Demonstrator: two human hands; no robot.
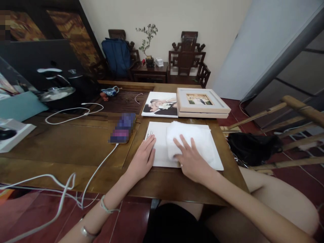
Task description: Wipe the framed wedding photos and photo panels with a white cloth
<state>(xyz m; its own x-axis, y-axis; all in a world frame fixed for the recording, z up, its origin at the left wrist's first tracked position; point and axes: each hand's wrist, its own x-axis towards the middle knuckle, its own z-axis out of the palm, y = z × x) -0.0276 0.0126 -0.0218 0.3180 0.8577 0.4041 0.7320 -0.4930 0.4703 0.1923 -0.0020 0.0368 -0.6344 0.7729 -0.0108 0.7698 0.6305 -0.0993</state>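
Observation:
A flat white board (159, 153) lies near the front right corner of the wooden table. My left hand (142, 157) rests on its left edge, fingers stretched out. On the board's right part is a folded white cloth (199, 135). My right hand (192, 160) lies on that cloth with its fingers spread, pressing it flat rather than gripping it. Just beyond the board are a photo print of people in formal clothes (162, 106) and a pale wooden picture frame (217, 96), which sits on another frame-like piece.
A phone (124, 128) with a white charging cable (97, 173) lies on the table (76, 143) to the left. Farther left stand a lidded glass pot (58, 94) and a small blue-and-white teapot (110, 91). A bamboo chair (263, 114) holding a black bag (253, 146) is at right.

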